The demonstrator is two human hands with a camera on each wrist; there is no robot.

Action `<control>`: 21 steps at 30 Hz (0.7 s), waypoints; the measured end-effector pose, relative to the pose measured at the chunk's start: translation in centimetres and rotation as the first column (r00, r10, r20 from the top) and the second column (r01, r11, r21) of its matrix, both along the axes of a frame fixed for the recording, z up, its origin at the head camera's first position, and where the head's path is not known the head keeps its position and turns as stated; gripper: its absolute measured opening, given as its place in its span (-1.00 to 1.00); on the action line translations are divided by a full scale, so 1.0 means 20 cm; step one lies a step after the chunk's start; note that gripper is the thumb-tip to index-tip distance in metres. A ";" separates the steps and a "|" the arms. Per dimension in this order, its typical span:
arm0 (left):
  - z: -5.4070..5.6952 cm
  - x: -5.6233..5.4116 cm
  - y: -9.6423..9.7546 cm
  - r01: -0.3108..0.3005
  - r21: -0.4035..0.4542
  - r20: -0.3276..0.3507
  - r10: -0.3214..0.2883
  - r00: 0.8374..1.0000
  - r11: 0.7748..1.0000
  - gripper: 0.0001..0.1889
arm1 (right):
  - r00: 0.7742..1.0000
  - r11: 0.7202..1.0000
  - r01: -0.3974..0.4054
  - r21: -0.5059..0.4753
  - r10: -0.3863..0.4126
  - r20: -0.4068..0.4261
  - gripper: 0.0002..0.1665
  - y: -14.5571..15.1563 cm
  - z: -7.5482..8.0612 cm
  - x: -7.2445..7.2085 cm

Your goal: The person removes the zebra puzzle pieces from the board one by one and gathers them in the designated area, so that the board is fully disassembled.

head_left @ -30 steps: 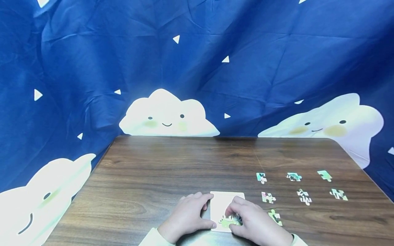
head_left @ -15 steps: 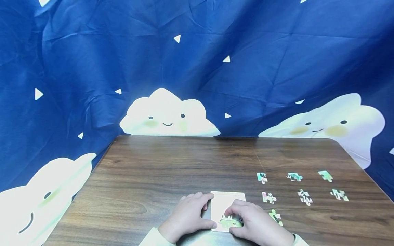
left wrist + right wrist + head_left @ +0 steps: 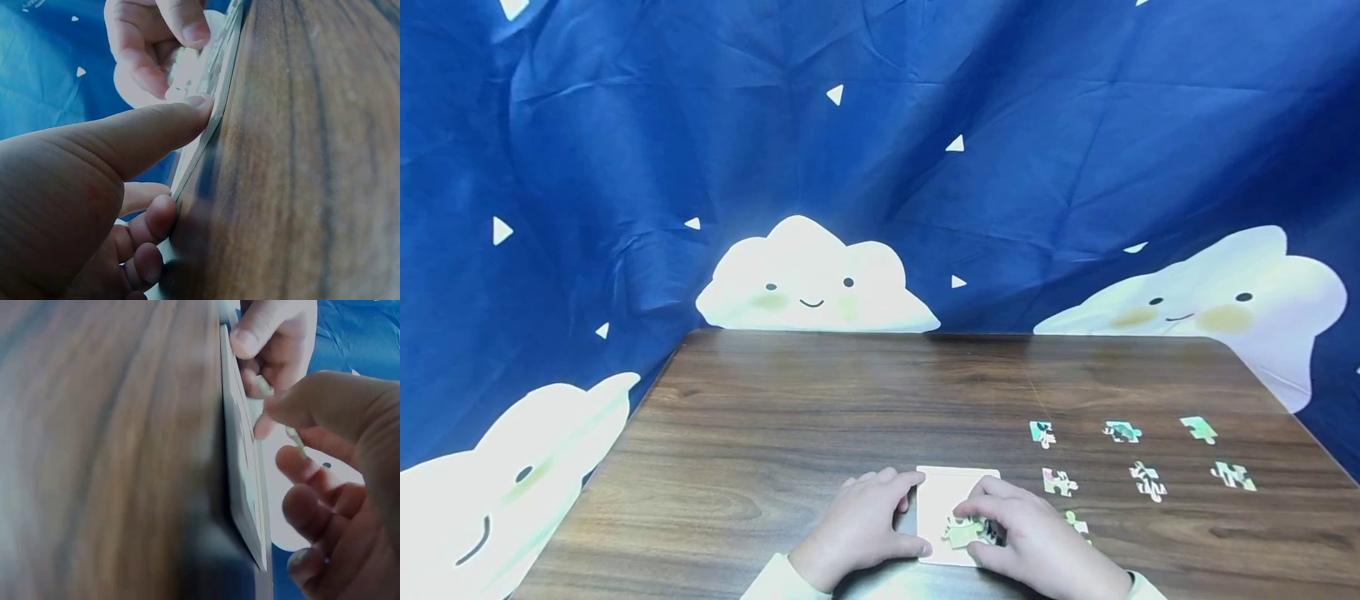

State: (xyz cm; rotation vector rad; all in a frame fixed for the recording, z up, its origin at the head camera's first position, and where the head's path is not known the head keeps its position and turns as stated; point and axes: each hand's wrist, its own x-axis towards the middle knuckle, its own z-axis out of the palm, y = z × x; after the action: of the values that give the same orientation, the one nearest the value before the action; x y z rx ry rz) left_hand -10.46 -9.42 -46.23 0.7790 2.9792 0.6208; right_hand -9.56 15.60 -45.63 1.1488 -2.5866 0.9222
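Note:
A small white puzzle board [image 3: 936, 500] lies on the table in front of me. Along its left edge, my left hand [image 3: 865, 525] holds it, the thumb near the near corner and the index finger at the far corner. My right hand [image 3: 1033, 533] is over the board's right side, pinching a light green puzzle piece [image 3: 964, 533] between thumb and fingers. In the right wrist view that puzzle piece [image 3: 294, 439] stands tilted, apart from the board [image 3: 240, 456]. My right fingers hide part of the board's near right area, where some printed pattern shows.
Several loose puzzle pieces lie spread on the table's right side, among them a pink-marked piece [image 3: 1060, 482] and a green one [image 3: 1198, 429]. Another piece [image 3: 1077, 523] is partly behind my right hand. The brown wooden table [image 3: 820, 408] ends at a blue curtain [image 3: 880, 167].
The green piece under my right fingers has come up and turned from the board. My right hand has shifted slightly right. My left hand keeps its place on the board.

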 end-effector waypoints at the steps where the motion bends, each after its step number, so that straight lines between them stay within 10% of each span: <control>1: 0.00 0.00 0.00 0.001 0.002 0.003 -0.001 1.000 1.000 -0.20 | 1.000 1.000 0.002 -0.011 -0.002 0.012 -0.61 0.01 0.00 0.00; 11: 0.01 0.00 0.00 0.001 0.012 0.001 -0.001 1.000 1.000 -0.19 | 0.999 0.997 0.041 -0.066 -0.039 0.034 -0.51 0.16 0.00 0.02; 21: 0.01 0.01 0.00 0.008 0.016 0.012 -0.008 1.000 1.000 -0.19 | 0.989 0.988 0.076 -0.132 -0.091 -0.114 -0.34 0.30 -0.05 0.04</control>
State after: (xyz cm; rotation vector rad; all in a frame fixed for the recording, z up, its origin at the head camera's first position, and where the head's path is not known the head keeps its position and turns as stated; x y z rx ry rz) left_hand -10.27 -9.35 -46.10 0.7846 2.9629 0.6472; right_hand -8.67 21.58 -46.63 1.0216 -2.4225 0.9541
